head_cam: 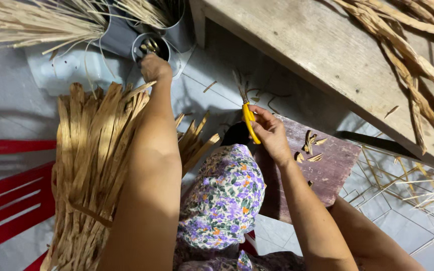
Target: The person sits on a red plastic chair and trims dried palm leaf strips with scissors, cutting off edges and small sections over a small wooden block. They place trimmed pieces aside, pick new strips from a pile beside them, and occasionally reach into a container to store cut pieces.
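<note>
The left hand (154,68) reaches forward into a small metal cup (150,47) standing on the floor, in front of a larger metal container (177,25). A tied bundle of flat straw strips (91,165) lies left of that arm, on a slatted chair (11,200). The right hand (272,133) holds a yellow-handled tool (249,123) above the knee. To its right, cut scraps (310,148) lie on a low wooden stool (322,170). Behind the stool stands the table (317,55), with twisted fibre strands (408,55) on its right end.
</note>
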`<move>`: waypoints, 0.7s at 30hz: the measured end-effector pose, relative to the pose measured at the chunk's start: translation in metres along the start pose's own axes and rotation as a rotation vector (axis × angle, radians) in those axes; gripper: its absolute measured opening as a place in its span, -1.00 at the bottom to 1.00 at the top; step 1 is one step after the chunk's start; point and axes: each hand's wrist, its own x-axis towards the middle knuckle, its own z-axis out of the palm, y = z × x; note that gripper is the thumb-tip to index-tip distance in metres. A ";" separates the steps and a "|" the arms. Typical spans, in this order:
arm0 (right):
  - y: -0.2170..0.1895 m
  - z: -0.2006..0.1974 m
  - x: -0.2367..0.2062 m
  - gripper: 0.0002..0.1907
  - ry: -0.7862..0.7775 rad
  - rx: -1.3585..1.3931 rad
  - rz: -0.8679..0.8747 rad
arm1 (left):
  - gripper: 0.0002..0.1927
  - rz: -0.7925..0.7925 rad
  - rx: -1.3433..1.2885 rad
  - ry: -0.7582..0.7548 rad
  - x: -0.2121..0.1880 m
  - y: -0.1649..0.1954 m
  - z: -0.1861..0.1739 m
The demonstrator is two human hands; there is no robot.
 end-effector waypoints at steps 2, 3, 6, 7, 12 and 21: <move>0.002 -0.001 0.000 -0.57 0.010 0.016 -0.035 | -0.68 -0.056 -0.040 0.037 0.000 0.006 -0.006; 0.002 -0.001 0.000 -0.58 0.015 0.021 -0.054 | -0.67 -0.073 -0.088 0.053 -0.002 0.008 -0.010; 0.004 -0.002 0.001 -0.60 0.027 0.047 -0.064 | -0.62 -0.059 -0.419 0.111 -0.017 0.011 -0.025; 0.005 -0.002 0.002 -0.59 0.041 0.029 -0.058 | -0.61 -0.012 -0.484 0.134 -0.025 0.012 -0.033; 0.009 -0.006 0.000 -0.61 0.060 -0.035 -0.151 | -0.63 0.507 -0.954 0.104 -0.090 -0.014 -0.078; 0.016 -0.001 0.006 -0.49 0.221 -0.400 0.059 | -0.82 0.874 -1.598 -0.134 -0.242 -0.090 -0.196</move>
